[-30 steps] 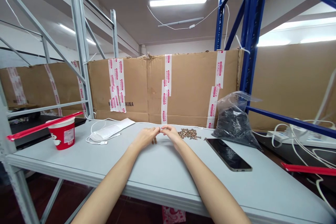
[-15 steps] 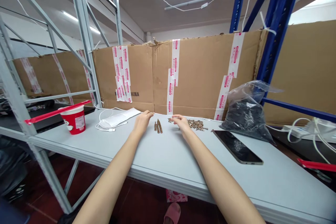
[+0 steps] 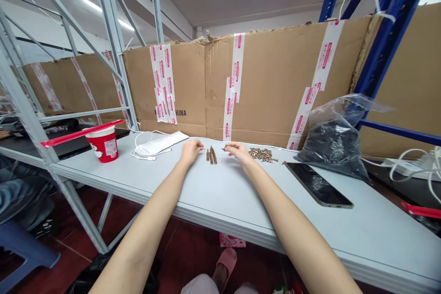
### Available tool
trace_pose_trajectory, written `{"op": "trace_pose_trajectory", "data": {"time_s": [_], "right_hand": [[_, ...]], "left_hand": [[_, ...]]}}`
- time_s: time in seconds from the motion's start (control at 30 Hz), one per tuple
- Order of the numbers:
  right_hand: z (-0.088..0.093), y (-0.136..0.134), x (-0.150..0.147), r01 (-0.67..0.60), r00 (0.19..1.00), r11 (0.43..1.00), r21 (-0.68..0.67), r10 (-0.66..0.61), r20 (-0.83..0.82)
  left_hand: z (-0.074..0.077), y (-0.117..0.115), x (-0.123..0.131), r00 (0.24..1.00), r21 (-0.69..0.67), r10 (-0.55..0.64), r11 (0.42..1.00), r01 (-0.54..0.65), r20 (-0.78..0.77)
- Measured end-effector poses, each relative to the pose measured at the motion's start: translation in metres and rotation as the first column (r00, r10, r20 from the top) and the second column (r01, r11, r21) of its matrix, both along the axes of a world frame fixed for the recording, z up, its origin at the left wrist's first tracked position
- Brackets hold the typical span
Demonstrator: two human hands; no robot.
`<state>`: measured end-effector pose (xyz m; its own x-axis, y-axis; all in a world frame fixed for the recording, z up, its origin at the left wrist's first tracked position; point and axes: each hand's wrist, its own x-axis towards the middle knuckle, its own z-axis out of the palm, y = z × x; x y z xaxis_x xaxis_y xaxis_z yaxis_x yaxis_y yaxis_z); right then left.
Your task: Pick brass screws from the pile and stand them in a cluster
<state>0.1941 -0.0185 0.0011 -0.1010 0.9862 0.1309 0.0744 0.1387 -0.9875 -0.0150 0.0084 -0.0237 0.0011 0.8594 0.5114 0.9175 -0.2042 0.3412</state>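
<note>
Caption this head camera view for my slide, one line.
Left hand and right hand on a pale table either side of a short row of small metal parts.

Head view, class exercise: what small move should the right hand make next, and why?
Probably it should set the small brass-coloured piece pinched at the fingertips of the right hand down beside the short row of pieces. That row lies just to the hand's left, while the loose heap lies to its right, so this looks the shortest sensible move.

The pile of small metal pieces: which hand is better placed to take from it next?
Right: the right hand is beside the pile; the row of pieces lies between it and the left hand.
</note>
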Motion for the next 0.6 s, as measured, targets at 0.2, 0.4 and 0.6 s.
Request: {"op": "trace_pose_trajectory", "data": {"time_s": [0.2,0.4,0.6], "right_hand": [[-0.0002,-0.0001,0.0007,-0.011,1.0,1.0,-0.026,0.012,0.016],[-0.0036,0.0041,0.0008,-0.028,0.999,0.999,-0.021,0.029,0.027],[-0.0048,0.0047,0.001,-0.04,0.999,0.999,-0.024,0.04,0.032]], "left_hand": [[-0.0016,0.0012,0.0027,0.999,-0.062,0.035,0.997,-0.035,-0.002],[-0.0027,-0.0001,0.005,0.995,-0.125,0.085,0.988,-0.091,-0.052],[-0.0071,0.0018,0.0022,0.993,-0.131,0.026,0.991,-0.041,-0.114]]}}
